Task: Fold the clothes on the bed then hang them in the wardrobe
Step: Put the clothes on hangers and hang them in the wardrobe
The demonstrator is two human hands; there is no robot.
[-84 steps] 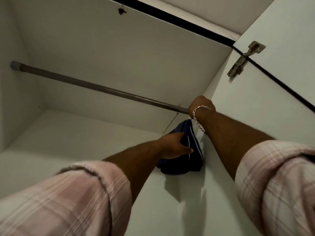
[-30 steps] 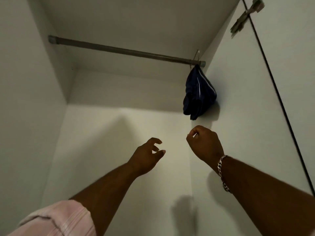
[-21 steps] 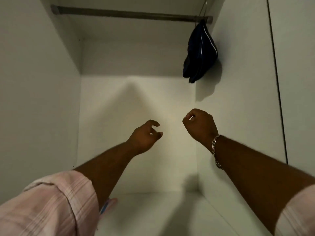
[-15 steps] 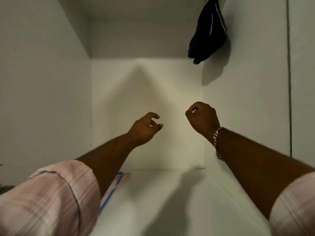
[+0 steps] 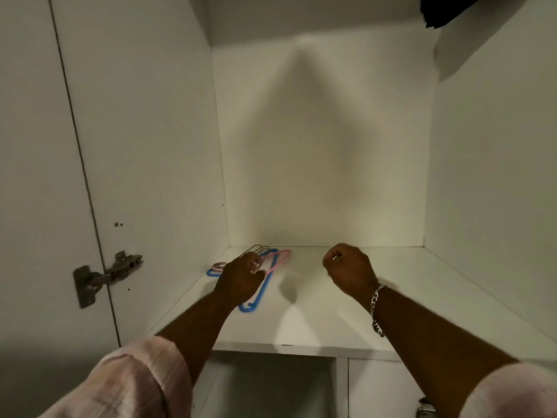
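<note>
White wardrobe panels fill the frame, with a shelf (image 5: 391, 312) across the lower middle and a door hinge (image 5: 105, 274) at lower left. On the shelf, left of centre, a small stack of hangers (image 5: 265, 285) lies flat: thin blue and pink plastic frames with wire hooks. They are judged light, stiff and somewhat slippery, best taken at the neck below the hook. The left hand (image 5: 239, 280) is laid over the stack, fingers curled at the hooks; a firm grip cannot be confirmed. The right hand (image 5: 349, 271) is clenched and holds nothing. A dark garment (image 5: 446, 9) hangs at upper right.
</note>
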